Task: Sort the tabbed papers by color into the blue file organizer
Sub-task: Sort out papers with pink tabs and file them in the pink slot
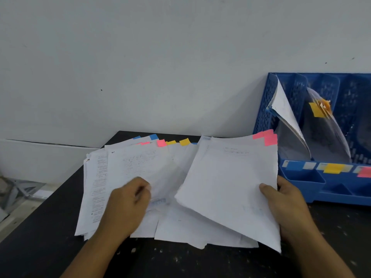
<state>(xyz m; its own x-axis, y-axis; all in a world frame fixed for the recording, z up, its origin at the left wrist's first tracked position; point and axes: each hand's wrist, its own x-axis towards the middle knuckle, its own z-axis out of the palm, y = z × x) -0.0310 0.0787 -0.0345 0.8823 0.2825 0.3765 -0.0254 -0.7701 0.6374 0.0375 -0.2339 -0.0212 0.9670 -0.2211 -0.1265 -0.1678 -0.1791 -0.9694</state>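
A spread pile of white papers [128, 169] with pink, yellow and blue tabs along the far edge lies on the black table [180, 261]. My right hand [285, 203] grips the right edge of a few pink-tabbed sheets [230, 183], thumb on top, lifted off the pile. My left hand [126, 205] rests on the pile with curled fingers, blurred. The blue file organizer [301, 181] stands at the right against the wall. Its left slot holds curled white sheets [283, 105]. The slot beside it holds yellow-tabbed papers [319, 111]. Blue, yellow and pink labels mark its front.
A pale wall rises behind the table. The table's left edge runs diagonally, with floor and a grey metal frame [22, 189] below it at the left. The near table surface is speckled with white flecks.
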